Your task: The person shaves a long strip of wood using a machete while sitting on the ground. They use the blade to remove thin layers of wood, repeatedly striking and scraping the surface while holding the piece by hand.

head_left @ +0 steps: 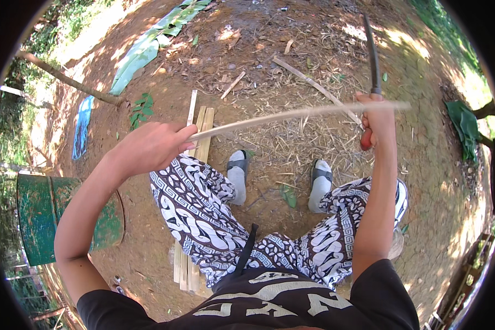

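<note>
My left hand [157, 142] is closed, pinching one end of a long thin bamboo strip [291, 114]. The strip reaches to the right in a slight bend, and its blurred far end crosses in front of my right hand [379, 118]. Whether it touches that hand I cannot tell. My right fingers are wrapped round the red handle [366, 140] of a machete [373, 58], whose dark blade points away from me. Beside my left leg lie several pale split bamboo slats [204, 144], partly hidden under my patterned trousers.
Shavings [291, 91] litter the dirt around my sandalled feet. A loose slat [313, 83] and a shorter piece [233, 85] lie ahead. At left are a green metal drum [36, 220], a leaning branch [66, 78], a banana leaf [137, 58] and blue plastic [82, 129].
</note>
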A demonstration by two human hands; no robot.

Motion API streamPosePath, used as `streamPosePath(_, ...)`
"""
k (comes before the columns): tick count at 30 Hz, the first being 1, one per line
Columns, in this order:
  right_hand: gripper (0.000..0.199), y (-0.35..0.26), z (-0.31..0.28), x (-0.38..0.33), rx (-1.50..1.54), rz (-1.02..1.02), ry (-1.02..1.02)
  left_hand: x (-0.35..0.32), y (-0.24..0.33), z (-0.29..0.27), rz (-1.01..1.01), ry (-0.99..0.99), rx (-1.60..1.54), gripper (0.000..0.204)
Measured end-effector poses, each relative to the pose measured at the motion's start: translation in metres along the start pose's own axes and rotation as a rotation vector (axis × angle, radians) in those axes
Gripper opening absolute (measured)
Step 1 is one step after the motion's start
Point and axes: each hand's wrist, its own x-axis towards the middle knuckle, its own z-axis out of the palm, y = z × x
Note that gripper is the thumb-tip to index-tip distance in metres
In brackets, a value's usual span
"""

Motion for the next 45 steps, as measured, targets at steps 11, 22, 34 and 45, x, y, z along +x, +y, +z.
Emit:
streamPosePath(11,0.032,0.004,0.032,-0.037,-0.15,-0.074,0.014,0.018,0.045,0.045,-0.265,0.259,-0.754,0.042)
streamPosePath(22,0.015,0.034,0.106,-0.12,-0.66,-0.74,-0.543,0.054,0.079,0.115,-0.4,0.331,-1.579,0.05)
streamPosePath(34,0.022,0.059,0.116,-0.127,-0.835,-0.75,-0.608,0.055,0.108,0.126,-0.514,0.335,-1.685,0.046)
streamPosePath(45,0.021,0.081,0.104,-0.011,-1.06,-0.354,-0.046,0.063,0.097,0.134,-0.47,0.331,-1.726,0.046)
